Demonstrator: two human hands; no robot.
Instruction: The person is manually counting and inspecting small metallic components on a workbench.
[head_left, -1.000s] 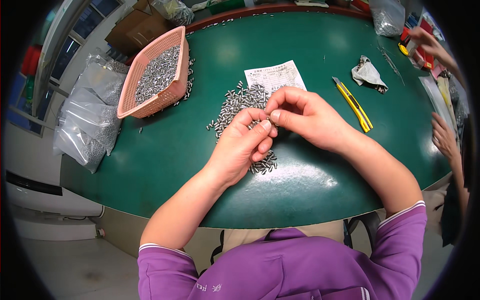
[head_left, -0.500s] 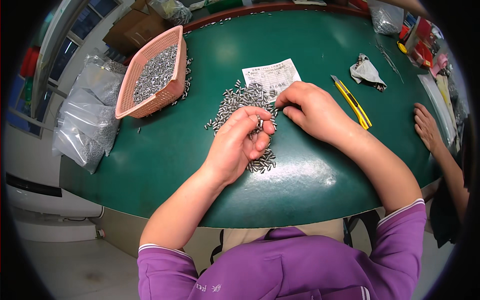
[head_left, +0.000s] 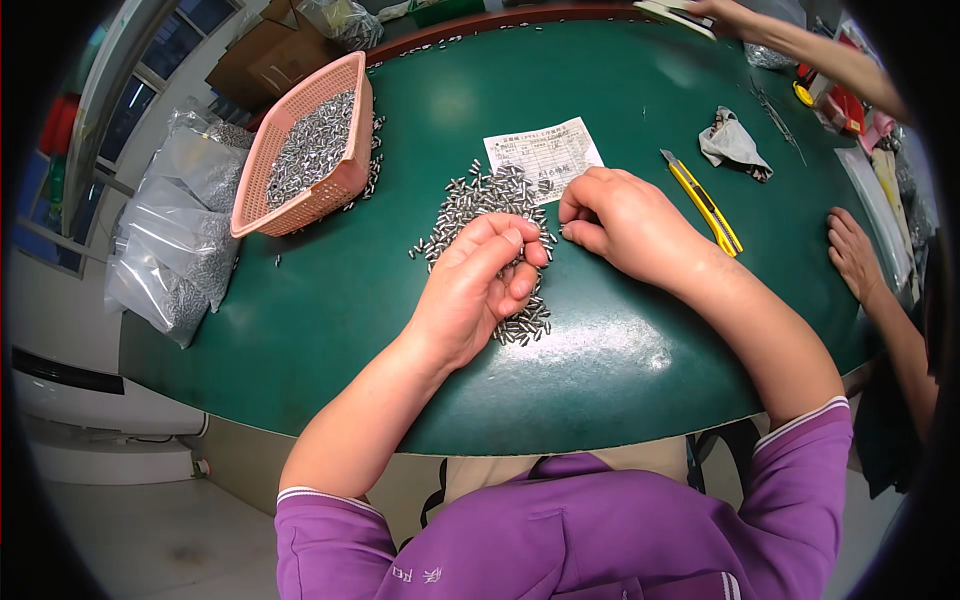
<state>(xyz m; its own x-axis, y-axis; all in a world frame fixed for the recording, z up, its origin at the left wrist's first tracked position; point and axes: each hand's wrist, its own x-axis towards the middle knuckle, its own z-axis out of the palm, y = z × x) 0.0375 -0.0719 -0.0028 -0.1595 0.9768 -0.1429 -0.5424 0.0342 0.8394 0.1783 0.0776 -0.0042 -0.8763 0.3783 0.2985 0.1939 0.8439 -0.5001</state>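
Parting since a sec ago: right hand (head_left: 625, 222) pinching into small metal parts (head_left: 490, 200), left hand (head_left: 480, 285) curled, contents unclear.

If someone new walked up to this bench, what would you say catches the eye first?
First, the heap of small metal pins mid-table on the green table, with the left hand and right hand curled over it. Next, the pink basket of pins at the far left, and the yellow utility knife right of the hands.
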